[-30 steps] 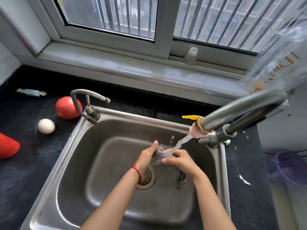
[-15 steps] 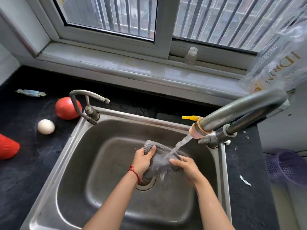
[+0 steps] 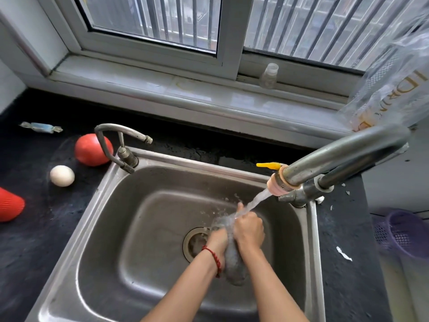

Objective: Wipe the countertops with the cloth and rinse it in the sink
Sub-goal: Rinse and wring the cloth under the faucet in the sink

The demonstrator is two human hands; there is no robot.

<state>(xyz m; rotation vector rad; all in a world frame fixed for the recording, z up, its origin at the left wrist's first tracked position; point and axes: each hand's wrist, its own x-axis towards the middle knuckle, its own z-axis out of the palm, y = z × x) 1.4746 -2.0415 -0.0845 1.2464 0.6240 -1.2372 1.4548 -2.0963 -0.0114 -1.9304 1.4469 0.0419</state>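
A wet grey cloth [image 3: 234, 263] is bunched between both hands over the steel sink [image 3: 111, 219], right of the drain [image 3: 193, 242]. My left hand [image 3: 217, 238], with a red string on its wrist, grips the cloth from the left. My right hand [image 3: 249, 228] is closed around its upper part, pressed against the left hand. Water runs from the big tap's pink nozzle [image 3: 278, 184] onto my right hand and the cloth's top. The cloth's lower end hangs below my wrists. Dark countertop [image 3: 34, 247] surrounds the sink.
Left of the sink lie a red ball [image 3: 89, 149], a white egg [image 3: 62, 175], a red cup [image 3: 9, 208] and a wrapped candy [image 3: 40, 127]. A small second tap [image 3: 120, 145] stands at the sink's back left corner. A purple basket [image 3: 404, 233] sits far right.
The cloth was spread open between my hands under the stream; now both hands have closed together and squeezed it into a bundle, slightly lower and to the right.
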